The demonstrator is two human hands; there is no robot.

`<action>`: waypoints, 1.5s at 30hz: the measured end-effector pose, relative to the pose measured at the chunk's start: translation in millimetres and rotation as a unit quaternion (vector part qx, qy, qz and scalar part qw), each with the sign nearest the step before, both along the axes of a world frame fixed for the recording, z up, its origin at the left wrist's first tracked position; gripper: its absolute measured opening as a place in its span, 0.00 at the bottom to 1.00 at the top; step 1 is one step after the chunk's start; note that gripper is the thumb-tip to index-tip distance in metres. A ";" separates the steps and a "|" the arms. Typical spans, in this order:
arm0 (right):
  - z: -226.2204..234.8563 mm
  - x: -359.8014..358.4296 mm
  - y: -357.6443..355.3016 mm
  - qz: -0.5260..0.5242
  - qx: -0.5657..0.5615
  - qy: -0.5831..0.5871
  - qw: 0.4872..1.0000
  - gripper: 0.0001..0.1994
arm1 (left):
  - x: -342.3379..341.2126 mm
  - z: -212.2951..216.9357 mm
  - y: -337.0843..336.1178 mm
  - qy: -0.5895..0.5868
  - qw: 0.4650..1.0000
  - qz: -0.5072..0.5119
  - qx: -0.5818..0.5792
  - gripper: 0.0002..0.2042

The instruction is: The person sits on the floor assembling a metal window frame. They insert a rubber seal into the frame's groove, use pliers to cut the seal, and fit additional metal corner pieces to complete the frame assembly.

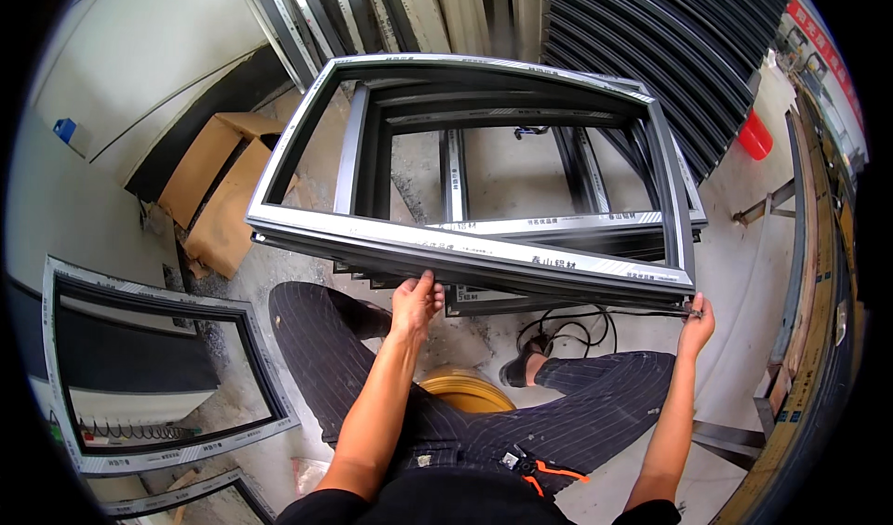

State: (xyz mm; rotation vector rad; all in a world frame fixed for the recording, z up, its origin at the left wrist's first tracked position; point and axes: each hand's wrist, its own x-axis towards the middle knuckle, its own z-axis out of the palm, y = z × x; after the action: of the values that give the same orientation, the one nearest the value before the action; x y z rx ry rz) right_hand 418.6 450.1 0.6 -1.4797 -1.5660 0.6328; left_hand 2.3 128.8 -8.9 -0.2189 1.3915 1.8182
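A window frame [437,238] with silver, film-covered faces and black inner sides lies tilted on top of other similar frames [353,148] in front of me. My left hand [417,306] is closed, thumb and fingers pinched together at the near lower edge of the top frame. What it pinches is hidden. At that frame's near right corner, my right hand [696,328] has its fingers closed round a thin black strip [656,312], which runs along the frame's underside edge.
More frames [279,425] lean at the left, beside flattened cardboard [228,190]. Long profiles [409,9] and stacked black slats [651,41] stand behind. A yellow round object [465,390] is between my legs, a black cable [595,325] on the floor. A red container [755,136] sits at right.
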 end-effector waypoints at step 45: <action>-4.5 3.7 6.2 -0.069 -0.009 -0.101 0.992 0.11 | 44.9 11.1 37.0 -0.054 0.991 -0.121 -0.004 0.15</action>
State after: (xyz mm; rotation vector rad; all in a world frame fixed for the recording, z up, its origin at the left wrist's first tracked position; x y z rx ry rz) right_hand 422.3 456.3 -4.0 -1.6921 -1.5960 0.4284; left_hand 47.2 165.8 2.2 -0.1427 1.2906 1.5790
